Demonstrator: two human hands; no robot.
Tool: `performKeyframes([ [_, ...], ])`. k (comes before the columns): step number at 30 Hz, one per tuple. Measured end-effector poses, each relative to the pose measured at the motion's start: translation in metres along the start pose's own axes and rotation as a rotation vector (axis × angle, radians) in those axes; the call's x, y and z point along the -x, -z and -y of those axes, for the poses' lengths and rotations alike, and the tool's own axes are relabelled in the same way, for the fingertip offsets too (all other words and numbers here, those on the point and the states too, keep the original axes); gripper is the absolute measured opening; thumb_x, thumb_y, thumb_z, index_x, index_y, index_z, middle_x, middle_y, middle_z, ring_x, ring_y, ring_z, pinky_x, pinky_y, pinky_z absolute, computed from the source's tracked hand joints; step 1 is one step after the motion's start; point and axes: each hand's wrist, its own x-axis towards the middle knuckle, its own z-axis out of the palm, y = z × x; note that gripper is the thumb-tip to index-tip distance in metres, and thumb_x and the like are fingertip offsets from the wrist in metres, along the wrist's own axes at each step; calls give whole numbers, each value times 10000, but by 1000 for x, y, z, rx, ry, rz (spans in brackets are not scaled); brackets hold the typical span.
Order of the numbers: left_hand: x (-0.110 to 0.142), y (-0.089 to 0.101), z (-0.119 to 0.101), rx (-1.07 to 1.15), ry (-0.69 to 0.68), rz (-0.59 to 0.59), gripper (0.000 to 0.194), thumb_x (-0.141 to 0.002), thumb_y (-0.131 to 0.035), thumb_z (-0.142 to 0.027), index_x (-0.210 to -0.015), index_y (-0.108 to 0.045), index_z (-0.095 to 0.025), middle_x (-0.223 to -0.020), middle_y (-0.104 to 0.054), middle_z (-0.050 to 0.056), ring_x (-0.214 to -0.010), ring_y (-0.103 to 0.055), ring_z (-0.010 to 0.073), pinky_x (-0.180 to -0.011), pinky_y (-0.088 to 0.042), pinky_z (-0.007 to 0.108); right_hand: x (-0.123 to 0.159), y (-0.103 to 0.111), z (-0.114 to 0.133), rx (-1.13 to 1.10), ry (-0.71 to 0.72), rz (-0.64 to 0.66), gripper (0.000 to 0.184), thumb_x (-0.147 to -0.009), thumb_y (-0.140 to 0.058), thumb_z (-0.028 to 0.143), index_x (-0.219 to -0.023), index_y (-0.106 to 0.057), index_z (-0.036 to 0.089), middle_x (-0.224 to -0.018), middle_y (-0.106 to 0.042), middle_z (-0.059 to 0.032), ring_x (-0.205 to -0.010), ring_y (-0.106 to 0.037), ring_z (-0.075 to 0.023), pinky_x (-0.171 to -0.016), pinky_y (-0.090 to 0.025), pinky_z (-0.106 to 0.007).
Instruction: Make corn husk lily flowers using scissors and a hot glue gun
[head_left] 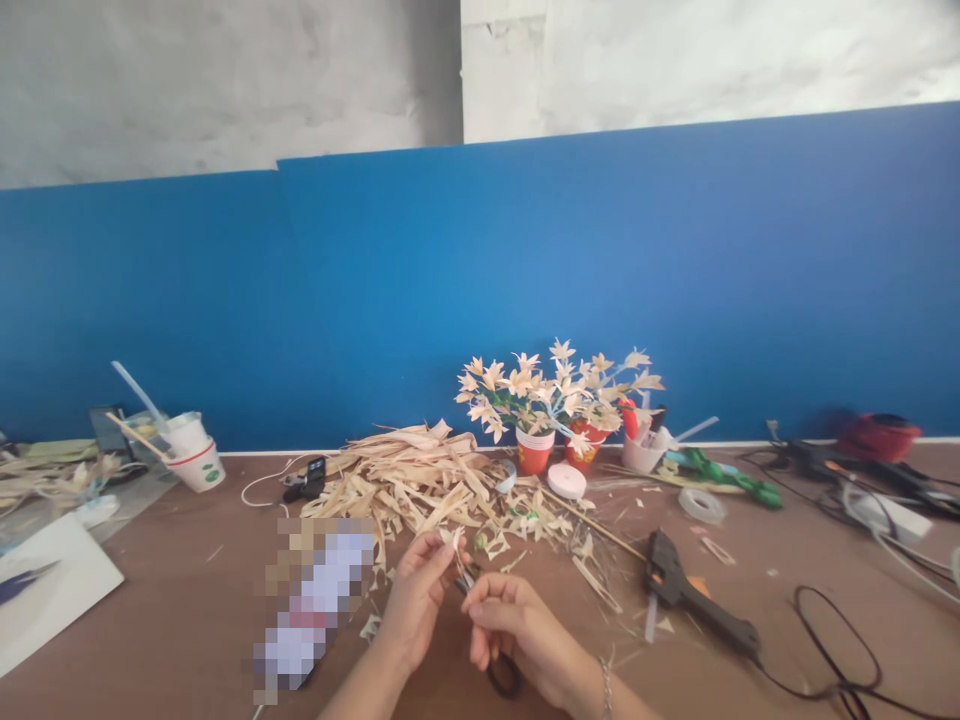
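Observation:
My left hand (416, 595) pinches a small cream flower (451, 538) made of husk-like strips, holding it upright between thumb and fingertips. Just below and to its right, my right hand (517, 630) has its fingers closed near the flower's lower end; what they grip is too small to make out. Scissors with a dark handle (504, 677) show under and beside my right hand, partly hidden by it. Beyond both hands spreads a pile of pale dried husk strips (420, 465), with loose scraps around it.
Finished flowers (517, 383) stand in red cups (534, 455) at the back. A glue gun (697, 595) with a black cord lies right; a tape roll (703, 505) sits behind it. A blurred-out object (319, 605) is left. Further left are a paper cup (196, 465) and white sheet (60, 590).

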Motion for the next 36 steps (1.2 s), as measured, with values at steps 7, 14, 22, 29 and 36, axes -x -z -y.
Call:
performKeyframes([
  [7, 1, -1, -3, 41, 15, -68, 182, -629, -753, -162, -726, -600, -141, -803, -691, 49, -673, -626, 110, -640, -492, 202, 2, -1, 2, -20, 24, 13, 155, -644, -645, 238, -702, -586, 107, -444, -623, -19, -362, -526, -83, -389, -286, -162],
  [14, 1, -1, -4, 18, 29, -59, 191, -628, -754, -161, -721, -587, -145, -788, -683, 43, -655, -618, 105, -612, -489, 194, 2, -1, 4, -31, 45, 6, 144, -639, -637, 233, -686, -584, 107, -422, -611, -12, -342, -513, -80, -366, -261, -156],
  [22, 4, -1, -5, -43, 34, 11, 162, -654, -735, -197, -722, -596, -150, -809, -676, 30, -657, -601, 103, -627, -472, 206, 1, -2, 4, -17, 33, 7, 137, -626, -622, 228, -680, -587, 107, -418, -606, -3, -337, -505, -74, -374, -289, -155],
  [29, 5, -3, -7, -33, 40, 7, 169, -646, -741, -207, -727, -602, -153, -802, -682, 30, -663, -605, 111, -633, -468, 216, 1, -2, 3, -31, 62, 1, 155, -624, -646, 238, -676, -597, 100, -416, -606, -17, -335, -512, -83, -368, -289, -157],
  [36, 5, -4, -8, -32, 33, -10, 194, -626, -752, -197, -726, -593, -146, -797, -683, 39, -648, -606, 110, -629, -470, 218, 2, -2, 2, -18, 47, 30, 122, -629, -620, 215, -679, -588, 108, -416, -612, -11, -319, -501, -79, -357, -267, -153],
])
